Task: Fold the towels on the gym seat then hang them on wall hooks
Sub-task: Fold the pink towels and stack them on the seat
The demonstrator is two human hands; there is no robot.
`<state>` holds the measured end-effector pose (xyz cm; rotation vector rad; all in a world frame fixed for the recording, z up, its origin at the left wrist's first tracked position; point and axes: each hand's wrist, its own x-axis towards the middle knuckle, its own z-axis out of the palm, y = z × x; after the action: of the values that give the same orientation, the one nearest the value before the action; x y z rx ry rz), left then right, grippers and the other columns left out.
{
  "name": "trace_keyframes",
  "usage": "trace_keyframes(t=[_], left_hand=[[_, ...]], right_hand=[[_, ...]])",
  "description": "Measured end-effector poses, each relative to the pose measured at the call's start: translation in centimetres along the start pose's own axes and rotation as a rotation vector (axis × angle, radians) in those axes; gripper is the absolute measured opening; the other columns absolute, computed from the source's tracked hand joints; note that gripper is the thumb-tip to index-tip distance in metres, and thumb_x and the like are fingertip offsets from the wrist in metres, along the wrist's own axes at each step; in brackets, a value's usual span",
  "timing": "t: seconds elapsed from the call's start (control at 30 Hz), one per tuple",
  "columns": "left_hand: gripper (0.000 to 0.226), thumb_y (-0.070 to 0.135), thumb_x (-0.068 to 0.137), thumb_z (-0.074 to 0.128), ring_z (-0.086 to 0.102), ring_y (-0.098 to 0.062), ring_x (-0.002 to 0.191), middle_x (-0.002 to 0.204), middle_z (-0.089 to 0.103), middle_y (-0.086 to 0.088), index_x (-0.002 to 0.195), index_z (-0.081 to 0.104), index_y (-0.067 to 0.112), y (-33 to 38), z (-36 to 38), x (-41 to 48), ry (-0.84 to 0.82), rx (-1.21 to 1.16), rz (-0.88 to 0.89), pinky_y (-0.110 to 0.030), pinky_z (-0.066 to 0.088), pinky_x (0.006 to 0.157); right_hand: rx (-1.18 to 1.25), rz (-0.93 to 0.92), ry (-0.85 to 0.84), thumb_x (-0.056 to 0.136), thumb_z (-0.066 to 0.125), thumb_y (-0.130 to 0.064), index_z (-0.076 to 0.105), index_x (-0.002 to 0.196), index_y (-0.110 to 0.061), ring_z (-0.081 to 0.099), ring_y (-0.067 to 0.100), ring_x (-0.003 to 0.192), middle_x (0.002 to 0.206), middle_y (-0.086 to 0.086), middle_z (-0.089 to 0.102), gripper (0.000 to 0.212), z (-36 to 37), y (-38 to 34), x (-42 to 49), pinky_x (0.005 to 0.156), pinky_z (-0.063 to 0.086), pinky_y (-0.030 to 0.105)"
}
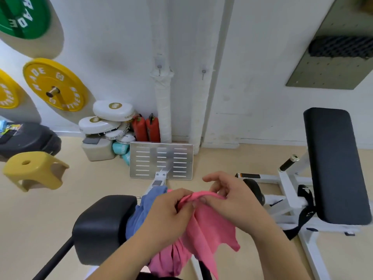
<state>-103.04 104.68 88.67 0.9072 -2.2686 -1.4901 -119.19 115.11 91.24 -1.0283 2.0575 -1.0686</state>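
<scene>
**Both hands pinch the pink towel's top edge above the gym seat**

Where the fingers of the two hands meet, they close on a bunched fold of the pink towel, thumb against fingertips on each side. The left hand grips the fold from the left, fingers curled tight over the cloth. The right hand pinches the same edge just beside it, with its outer fingers spread loose and lifted off the fabric. Below the grip the pink towel hangs in loose creases, one corner pointing out to the right and the rest dropping toward the lower edge of the view.

A blue towel lies crumpled just left of the pink one, draped against the right edge of the black gym seat and partly hidden by the left wrist.

Beyond the hands, a slotted metal footplate stands on the floor by the wall. On the white wall above it are two small wall hooks, both bare. A black padded bench on a white frame stands to the right, and a yellow stool sits on the floor to the left.
</scene>
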Motion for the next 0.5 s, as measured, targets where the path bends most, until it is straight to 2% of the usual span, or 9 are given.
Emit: trace_keyframes(t=[0.07,0.1,0.2,0.27,0.33,0.4,0.5], left_hand=[[0.022,0.016,0.097,0.064,0.060,-0.002,0.069,0.077,0.070,0.009,0.093,0.077,0.033,-0.9,-2.1,-0.1,0.091,-0.037,-0.058,-0.017,0.049,0.065],[0.021,0.016,0.097,0.065,0.065,-0.008,0.075,0.084,0.074,0.005,0.093,0.078,0.033,-1.4,-3.3,-0.2,0.127,-0.062,-0.089,-0.023,0.053,0.072],[0.020,0.016,0.096,0.067,0.071,-0.023,0.090,0.091,0.077,-0.001,0.094,0.079,0.031,-2.3,-6.4,-0.8,0.200,-0.148,-0.141,-0.039,0.059,0.084],[0.021,0.015,0.096,0.067,0.073,-0.022,0.093,0.094,0.079,0.002,0.098,0.080,0.032,-2.9,-7.7,-1.2,0.231,-0.200,-0.170,-0.045,0.061,0.090],[0.022,0.018,0.097,0.067,0.073,-0.015,0.101,0.102,0.079,0.007,0.105,0.080,0.034,-3.7,-9.0,-1.4,0.268,-0.221,-0.189,-0.045,0.060,0.095],[0.022,0.023,0.097,0.067,0.073,-0.013,0.107,0.109,0.079,0.009,0.109,0.078,0.038,-4.5,-10.3,-1.5,0.303,-0.278,-0.210,-0.044,0.058,0.099],[0.040,0.017,0.100,0.063,0.071,0.003,0.100,0.103,0.078,0.021,0.090,0.078,0.053,-5.2,-13.0,-1.9,0.394,-0.320,-0.271,-0.025,0.056,0.095]], right_hand=[[0.016,0.043,-0.056,0.081,0.083,-0.020,0.077,0.087,-0.027,0.059,0.004,0.068,0.079,0.005,0.073,0.010,0.1,0.4,0.6,0.066,0.048,0.022],[0.068,0.055,-0.095,0.082,0.083,-0.019,0.078,0.081,-0.022,0.059,0.006,0.069,0.078,0.008,0.073,0.006,0.2,0.4,0.9,0.067,0.047,0.025],[0.318,0.062,-0.129,0.080,0.084,-0.020,0.076,0.083,-0.013,0.064,0.016,0.077,0.082,0.016,0.073,0.010,1.3,-0.6,1.9,0.075,0.051,0.038],[0.423,0.051,-0.162,0.077,0.081,-0.025,0.076,0.084,-0.013,0.067,0.017,0.078,0.080,0.010,0.074,0.015,2.8,-2.2,2.6,0.077,0.052,0.036],[0.460,0.032,-0.178,0.081,0.077,-0.027,0.076,0.083,-0.016,0.067,0.014,0.076,0.079,0.006,0.076,0.012,4.7,-3.9,3.4,0.072,0.053,0.026],[0.459,0.020,-0.108,0.090,0.074,-0.022,0.076,0.083,-0.016,0.069,0.011,0.073,0.078,0.005,0.078,0.009,6.6,-5.3,4.4,0.065,0.052,0.018],[0.482,0.036,0.084,0.092,0.073,-0.016,0.078,0.088,-0.017,0.073,0.011,0.077,0.082,0.004,0.080,0.006,9.2,-7.2,5.8,0.068,0.056,0.018]])
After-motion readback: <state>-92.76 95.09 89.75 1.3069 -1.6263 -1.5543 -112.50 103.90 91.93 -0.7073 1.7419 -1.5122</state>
